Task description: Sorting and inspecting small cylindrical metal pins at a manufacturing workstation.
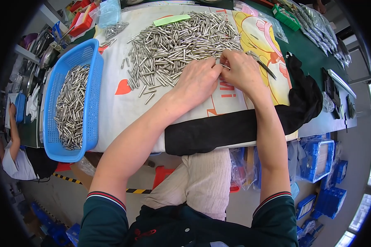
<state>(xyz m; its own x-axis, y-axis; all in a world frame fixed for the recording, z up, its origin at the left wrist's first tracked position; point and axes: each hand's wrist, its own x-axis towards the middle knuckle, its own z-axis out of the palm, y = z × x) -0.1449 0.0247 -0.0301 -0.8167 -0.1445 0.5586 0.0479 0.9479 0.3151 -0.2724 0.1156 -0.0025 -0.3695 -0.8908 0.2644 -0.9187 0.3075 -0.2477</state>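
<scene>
A wide heap of small metal pins (181, 45) is spread over the printed cloth (119, 111) on the table. At the heap's near right edge my left hand (198, 79) and my right hand (241, 70) meet, fingertips pinched together. Between them a small piece of a metal pin seems to show; most of it is hidden by the fingers. Just right of my right hand lies a tool with dark handles (266, 68), perhaps pliers. Under my forearms a black cloth (218, 131) stretches along the table's near edge.
To the left stands a blue basket (94, 94) partly filled with similar pins. A green strip (171, 19) lies on the heap. Further off are a red bin (81, 24), a green basket (285, 17) and bagged parts (317, 31). Another person (18, 158) works at far left.
</scene>
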